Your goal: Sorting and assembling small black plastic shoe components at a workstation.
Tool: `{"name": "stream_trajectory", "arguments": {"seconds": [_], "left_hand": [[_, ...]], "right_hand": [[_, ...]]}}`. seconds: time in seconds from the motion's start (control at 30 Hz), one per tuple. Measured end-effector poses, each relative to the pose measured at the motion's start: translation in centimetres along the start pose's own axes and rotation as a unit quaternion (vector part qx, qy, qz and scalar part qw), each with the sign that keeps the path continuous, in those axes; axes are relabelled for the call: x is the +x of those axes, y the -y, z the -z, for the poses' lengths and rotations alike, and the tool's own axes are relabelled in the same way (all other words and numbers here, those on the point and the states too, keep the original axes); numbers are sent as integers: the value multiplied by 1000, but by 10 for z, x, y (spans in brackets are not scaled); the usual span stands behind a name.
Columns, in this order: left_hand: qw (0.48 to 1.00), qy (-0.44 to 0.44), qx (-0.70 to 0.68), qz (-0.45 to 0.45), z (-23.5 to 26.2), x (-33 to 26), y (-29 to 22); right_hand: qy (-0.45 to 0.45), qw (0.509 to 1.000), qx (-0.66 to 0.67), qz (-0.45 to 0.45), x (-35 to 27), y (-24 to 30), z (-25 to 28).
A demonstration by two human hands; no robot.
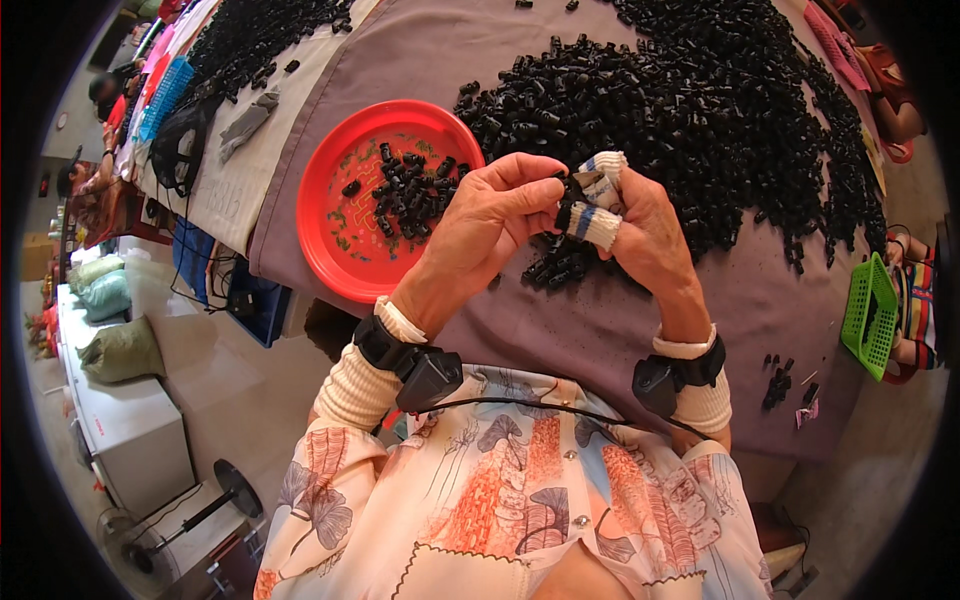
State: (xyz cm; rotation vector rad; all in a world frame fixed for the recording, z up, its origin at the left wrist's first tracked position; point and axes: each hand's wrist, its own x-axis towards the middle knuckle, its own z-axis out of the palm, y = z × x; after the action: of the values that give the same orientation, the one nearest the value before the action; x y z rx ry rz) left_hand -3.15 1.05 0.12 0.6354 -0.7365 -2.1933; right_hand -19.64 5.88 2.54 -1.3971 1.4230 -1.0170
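Observation:
My left hand (475, 225) is closed in a pinch, its thumb and forefinger meeting at a small black part (570, 190). My right hand (645, 235) comes to the same part from the other side, with white knitted finger covers (592, 226) with blue stripes on some digits. Its fingertips close round the part, and they hide most of its shape. Just beyond both hands spreads a large heap of small black cylindrical parts (640, 120). To the left, a round red plastic tray (325, 235) with a printed pattern holds a smaller pile of similar black parts (412, 190).
A greyish-purple cloth (330, 80) covers the table. Several loose black parts (778, 385) lie at the right near edge. Beyond it, another person's hands are near a green basket (870, 315). A blue bin (255, 305) stands below the table's left side.

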Motion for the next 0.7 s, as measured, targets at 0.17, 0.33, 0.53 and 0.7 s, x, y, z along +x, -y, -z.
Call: {"name": "stream_trajectory", "arguments": {"seconds": [0.17, 0.33, 0.53, 0.7], "left_hand": [[1000, 4, -15, -6, -3, 0, 0], [1000, 10, 9, -23, -3, 4, 2], [1000, -2, 27, -4, -5, 5, 2], [996, 34, 81, -7, -5, 5, 0]], "right_hand": [[25, 997, 56, -54, -2, -1, 1], [-17, 997, 71, 11, -4, -2, -3], [6, 993, 106, -49, -3, -7, 0], [-9, 989, 138, -59, -4, -9, 2]]}}
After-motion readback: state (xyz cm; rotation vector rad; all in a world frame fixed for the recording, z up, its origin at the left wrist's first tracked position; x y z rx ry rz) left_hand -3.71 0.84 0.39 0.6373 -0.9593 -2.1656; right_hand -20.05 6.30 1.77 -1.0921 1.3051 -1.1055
